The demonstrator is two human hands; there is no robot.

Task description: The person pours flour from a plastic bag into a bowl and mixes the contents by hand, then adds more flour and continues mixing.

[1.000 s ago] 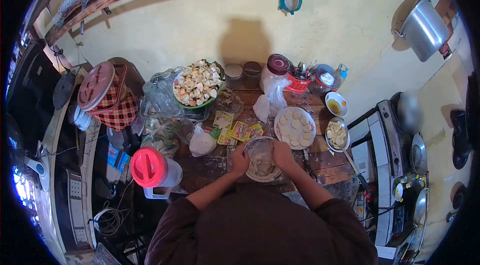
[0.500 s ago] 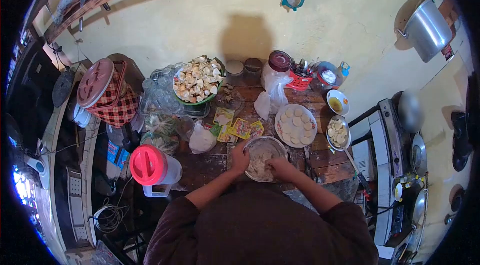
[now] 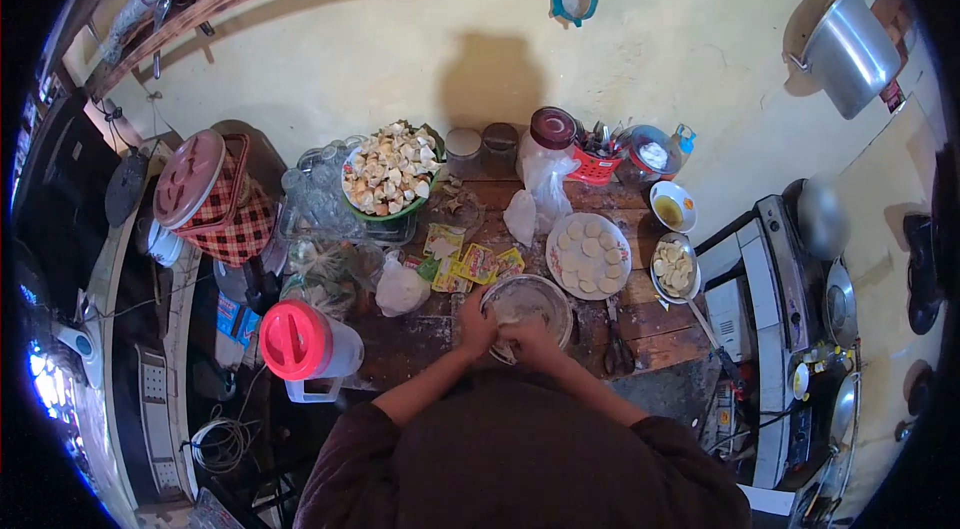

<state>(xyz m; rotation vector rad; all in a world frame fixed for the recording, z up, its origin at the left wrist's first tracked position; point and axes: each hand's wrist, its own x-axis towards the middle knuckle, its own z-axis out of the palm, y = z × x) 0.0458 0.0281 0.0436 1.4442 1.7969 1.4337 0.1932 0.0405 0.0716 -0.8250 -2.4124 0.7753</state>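
Note:
A metal bowl point(image 3: 562, 317) stands at the table's near edge, its inside smeared with pale flour or dough. My left hand point(image 3: 478, 327) is closed over the bowl's left rim. Inside the bowl, toward its near left side, my right hand point(image 3: 532, 341) is curled into the dough point(image 3: 512, 309), close against my left hand. My fingers hide most of the dough. Just right and beyond the bowl lies a plate point(image 3: 622, 274) with several flat pale rounds. Seasoning packets point(image 3: 480, 264) lie behind the bowl, with a white plastic bag point(image 3: 402, 289) to their left.
Scissors point(image 3: 618, 354) lie right of the bowl. A pitcher with a pink lid point(image 3: 297, 339) stands left. Farther back are a bowl of cut pieces point(image 3: 393, 169), a lidded jar point(image 3: 552, 129) and a red basket point(image 3: 595, 169). A bowl of slices point(image 3: 675, 267) sits right.
My right hand has moved left inside the bowl, up against my left hand. My left hand has shifted slightly nearer to me. The scissors have come into fuller view.

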